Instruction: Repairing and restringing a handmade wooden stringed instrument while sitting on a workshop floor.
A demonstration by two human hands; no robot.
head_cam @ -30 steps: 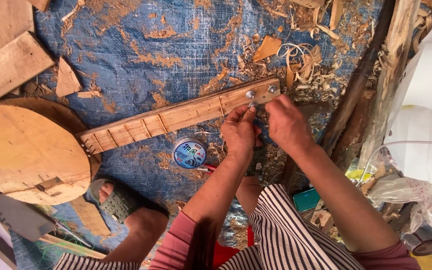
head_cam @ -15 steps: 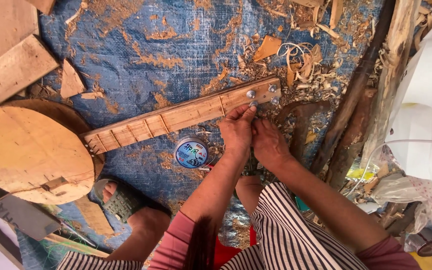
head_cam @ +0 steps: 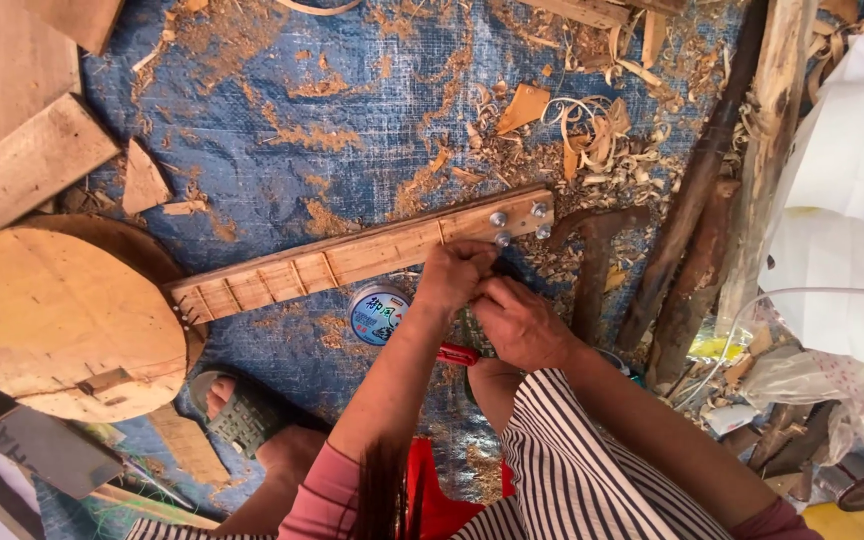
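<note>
Because your left hand [head_cam: 457, 275] and right hand [head_cam: 514, 318] pinch together at the metal pegs [head_cam: 498, 229] of the long fretted wooden neck [head_cam: 352, 258] lying on the blue tarp [head_cam: 372, 90], a slip could jab a fingertip.

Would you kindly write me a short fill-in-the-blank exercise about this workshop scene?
1. Both hands work at the instrument's wooden ____, near the metal pegs.
2. The floor is covered by a ____ tarp.
3. A small round tin lies just below the neck, beside the ____ hand.

Missing words: neck; blue; left
</note>
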